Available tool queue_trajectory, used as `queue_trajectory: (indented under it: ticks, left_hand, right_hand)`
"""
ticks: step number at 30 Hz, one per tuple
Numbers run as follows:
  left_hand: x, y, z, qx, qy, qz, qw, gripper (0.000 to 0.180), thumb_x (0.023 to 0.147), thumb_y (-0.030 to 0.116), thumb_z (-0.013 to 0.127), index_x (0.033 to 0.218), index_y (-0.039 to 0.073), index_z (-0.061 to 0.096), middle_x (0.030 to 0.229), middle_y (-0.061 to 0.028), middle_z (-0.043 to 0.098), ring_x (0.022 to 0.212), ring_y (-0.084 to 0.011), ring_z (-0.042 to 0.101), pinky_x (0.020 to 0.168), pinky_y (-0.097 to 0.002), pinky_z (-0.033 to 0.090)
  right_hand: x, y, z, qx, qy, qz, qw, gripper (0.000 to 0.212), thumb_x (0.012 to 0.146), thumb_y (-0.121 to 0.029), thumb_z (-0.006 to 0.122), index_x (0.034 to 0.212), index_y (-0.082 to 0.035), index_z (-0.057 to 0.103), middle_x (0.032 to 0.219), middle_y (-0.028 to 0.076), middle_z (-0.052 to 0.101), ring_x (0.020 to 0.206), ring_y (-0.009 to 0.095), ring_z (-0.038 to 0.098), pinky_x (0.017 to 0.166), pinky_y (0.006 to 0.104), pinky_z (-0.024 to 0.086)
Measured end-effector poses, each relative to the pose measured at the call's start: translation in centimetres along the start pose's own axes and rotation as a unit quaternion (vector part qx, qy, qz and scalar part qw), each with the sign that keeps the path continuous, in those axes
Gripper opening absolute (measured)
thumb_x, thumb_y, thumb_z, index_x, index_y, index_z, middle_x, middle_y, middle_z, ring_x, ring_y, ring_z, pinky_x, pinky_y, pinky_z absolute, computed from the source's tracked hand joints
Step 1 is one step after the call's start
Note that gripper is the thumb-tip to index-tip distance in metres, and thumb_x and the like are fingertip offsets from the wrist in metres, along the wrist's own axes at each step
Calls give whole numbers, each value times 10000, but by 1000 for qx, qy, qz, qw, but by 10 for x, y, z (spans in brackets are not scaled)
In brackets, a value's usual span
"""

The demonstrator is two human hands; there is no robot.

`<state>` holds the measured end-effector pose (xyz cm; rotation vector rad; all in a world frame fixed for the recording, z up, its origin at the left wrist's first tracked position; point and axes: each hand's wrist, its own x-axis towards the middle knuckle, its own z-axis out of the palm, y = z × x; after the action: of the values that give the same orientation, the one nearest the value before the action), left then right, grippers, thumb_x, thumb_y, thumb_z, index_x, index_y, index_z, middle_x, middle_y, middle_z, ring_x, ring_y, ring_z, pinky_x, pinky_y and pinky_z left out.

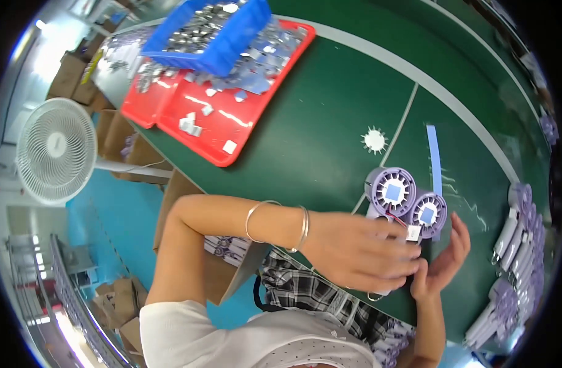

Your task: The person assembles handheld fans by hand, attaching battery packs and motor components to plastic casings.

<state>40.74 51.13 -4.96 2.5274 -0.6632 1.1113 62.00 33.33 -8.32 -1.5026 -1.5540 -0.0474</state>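
Two small purple-and-white handheld fans (392, 191) (427, 214) lie side by side, their round heads facing up. A blue square sits at the middle of each head. Red and dark wires cross between them, close to a small white square piece (413, 233). My left hand (364, 251), slightly blurred, stretches its fingers across the fans' lower parts and hides most of them. On the right, my right hand (443, 264) has its fingers curved and apart, its thumb beside my left fingertips. Nothing shows in its grasp.
A white toothed disc (374, 140) and a blue strip (434, 156) lie on the green table (318, 129). Red trays (210, 135) at the far left hold metal pieces, with a blue bin (216, 58) on top. Several purple-and-white fans (519, 245) are piled at the right edge.
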Motion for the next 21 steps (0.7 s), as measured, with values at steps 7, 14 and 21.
queue_trajectory:
  ticks: [7, 14, 21]
  left_hand:
    - [-25, -32, -105, 279, 42, -461, 841, 305, 869, -31, 596, 1169, 8, 636, 1232, -175, 597, 1154, -355, 591, 981, -395, 478]
    - [-62, -70, -122, 328, -127, -538, 766, 250, 857, -18, 593, 1100, -8, 651, 1156, -227, 622, 1103, -418, 590, 950, -442, 489]
    - [-50, -71, -113, 330, -111, -542, 765, 246, 824, -27, 621, 1066, 11, 634, 1055, -218, 641, 962, -402, 636, 850, -441, 527]
  right_hand:
    - [-1, -21, -23, 161, -2, 15, 987, 513, 837, -96, 617, 1295, 48, 437, 1327, 252, 427, 1245, 377, 455, 1083, 486, 330]
    - [-8, -9, -58, 166, 39, 52, 984, 484, 833, -72, 608, 1279, 37, 454, 1325, 239, 438, 1225, 355, 469, 1034, 453, 367]
    - [-7, -5, -78, 137, 34, 41, 989, 482, 798, -22, 618, 1256, 41, 484, 1300, 243, 479, 1180, 356, 490, 1008, 443, 393]
